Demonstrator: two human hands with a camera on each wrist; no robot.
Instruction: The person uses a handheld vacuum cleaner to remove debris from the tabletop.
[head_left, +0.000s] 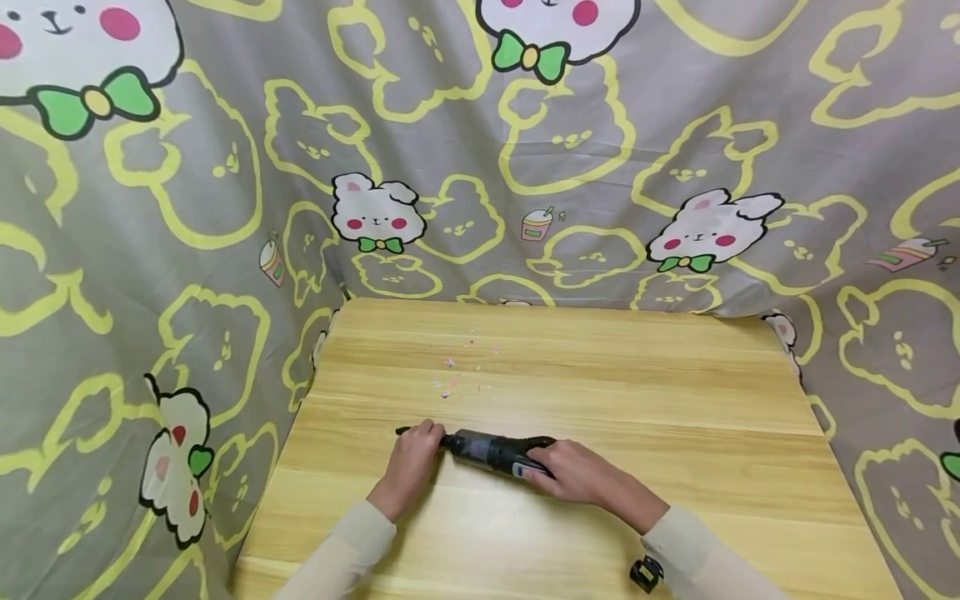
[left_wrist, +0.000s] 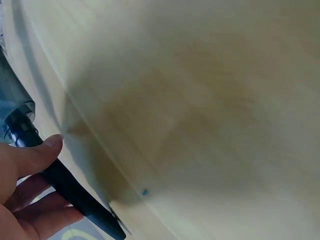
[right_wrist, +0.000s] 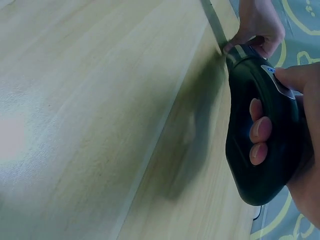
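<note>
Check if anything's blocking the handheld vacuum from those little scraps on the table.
Nothing visible stands in the way. The right hand and left hand hold the handheld vacuum, and only tabletop shows between its nozzle and the scraps beyond.

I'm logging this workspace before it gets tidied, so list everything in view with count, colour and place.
Handheld vacuum: one, black with a see-through section, held above the table
Nozzle: one, black, at the vacuum's left end
Scraps: several, too small to count, pinkish, purple and pale, on the table's far part, left of middle
Blue speck: one, blue, near the nozzle tip in the left wrist view
Table: one, light wood, beneath everything
Patterned fabric: grey with yellow outlines and white rabbits, around the table; panel count unclear
Small object: one, black, beside the right sleeve; identity unclear
Sleeves: two, pale, on the forearms
Left hand: one, fingers around the nozzle
Right hand: one, gripping the vacuum's handle
</note>
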